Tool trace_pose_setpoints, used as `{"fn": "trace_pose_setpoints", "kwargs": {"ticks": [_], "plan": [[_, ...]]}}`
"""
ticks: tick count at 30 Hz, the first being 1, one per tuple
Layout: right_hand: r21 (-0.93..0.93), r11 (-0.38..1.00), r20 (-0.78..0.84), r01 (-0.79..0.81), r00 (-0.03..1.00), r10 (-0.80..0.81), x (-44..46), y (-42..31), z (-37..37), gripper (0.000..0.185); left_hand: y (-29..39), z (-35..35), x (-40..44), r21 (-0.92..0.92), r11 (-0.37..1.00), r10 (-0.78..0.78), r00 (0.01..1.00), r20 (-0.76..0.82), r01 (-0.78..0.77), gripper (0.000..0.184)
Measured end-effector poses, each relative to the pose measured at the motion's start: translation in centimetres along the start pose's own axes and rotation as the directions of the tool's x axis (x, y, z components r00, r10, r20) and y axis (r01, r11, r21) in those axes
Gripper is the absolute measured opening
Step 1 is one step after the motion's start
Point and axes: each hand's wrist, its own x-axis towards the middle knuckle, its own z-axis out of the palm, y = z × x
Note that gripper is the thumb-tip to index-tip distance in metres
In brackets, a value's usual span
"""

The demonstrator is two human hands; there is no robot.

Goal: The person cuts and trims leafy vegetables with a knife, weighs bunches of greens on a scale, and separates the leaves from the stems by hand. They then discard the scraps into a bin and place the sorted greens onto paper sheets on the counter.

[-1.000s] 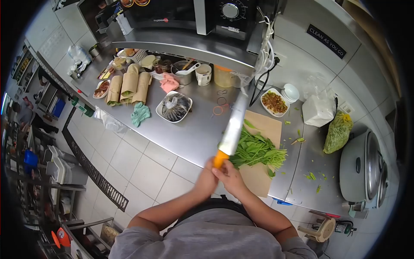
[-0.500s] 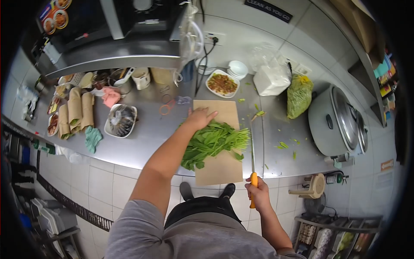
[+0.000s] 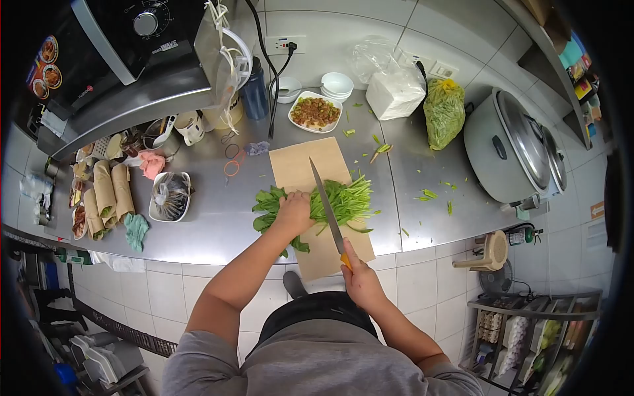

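A bunch of leafy greens (image 3: 347, 201) lies across a brown paper sheet (image 3: 294, 158) on the steel counter, leaves to the left and stems to the right. My left hand (image 3: 294, 211) presses on the leafy part, its fingers closed over the bunch. In my right hand (image 3: 360, 277) is a long kitchen knife (image 3: 325, 201) with an orange handle. Its blade lies slantwise over the greens, just right of my left fingers, tip pointing away from me. Whether the edge has entered the stems I cannot tell.
Behind the paper stands a white dish of chopped food (image 3: 315, 112). To the right are a bag of greens (image 3: 442, 115) and a large cooker (image 3: 505, 148). A bowl with a dark bagged item (image 3: 170, 197) and paper-wrapped bundles (image 3: 122, 191) sit left. Stem scraps (image 3: 426, 195) litter the counter.
The knife has swung from the right of the paper to over the greens. My left hand has moved from the paper's upper part down onto the bunch. The camera view has shifted.
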Motion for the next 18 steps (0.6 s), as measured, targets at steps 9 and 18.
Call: {"fn": "trace_pose_setpoints", "kwargs": {"ticks": [9, 18], "plan": [[-0.087, 0.993, 0.102, -0.081, 0.991, 0.09, 2.5, 1.2, 2.8, 0.068, -0.2, 1.6, 0.3, 0.042, 0.999, 0.023, 0.999, -0.038, -0.021, 0.053], [-0.103, 0.994, 0.062, -0.048, 0.997, 0.055, 4.7, 2.7, 5.7, 0.068, -0.4, 1.5, -0.9, 0.043, 0.995, 0.097, 0.993, -0.065, -0.094, 0.049]]}}
